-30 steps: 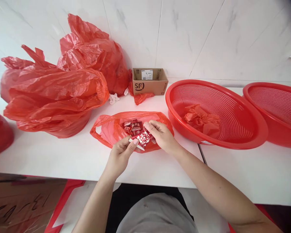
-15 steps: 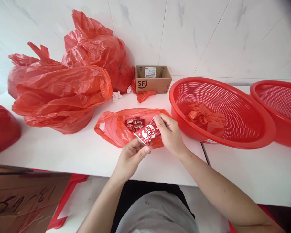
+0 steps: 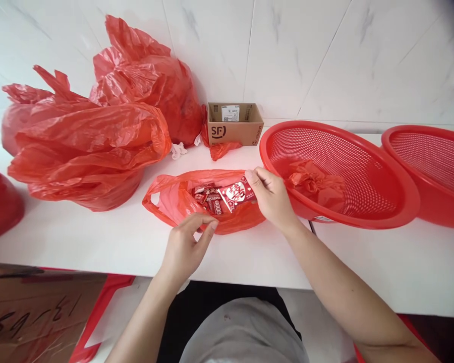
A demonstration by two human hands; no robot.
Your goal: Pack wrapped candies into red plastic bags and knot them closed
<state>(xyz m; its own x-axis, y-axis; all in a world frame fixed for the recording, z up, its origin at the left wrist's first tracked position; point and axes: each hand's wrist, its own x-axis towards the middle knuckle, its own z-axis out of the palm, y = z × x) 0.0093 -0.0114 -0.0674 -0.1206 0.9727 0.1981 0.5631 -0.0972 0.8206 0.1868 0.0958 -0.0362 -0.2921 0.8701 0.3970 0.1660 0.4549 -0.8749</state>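
Now that the left hand (image 3: 184,243) has let go, the packet (image 3: 235,193), over the bag (image 3: 171,200), depends on the right hand (image 3: 271,200) alone pinching it; whether the curled left grips anything can't be told.

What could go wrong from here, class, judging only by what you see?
The red packet is held only by the right hand, at one end, so the grip might slip. The left hand is by the near edge of the open red bag and could snag its plastic. The right hand also appears close to the nearer red basket, so a sideways move might knock it.
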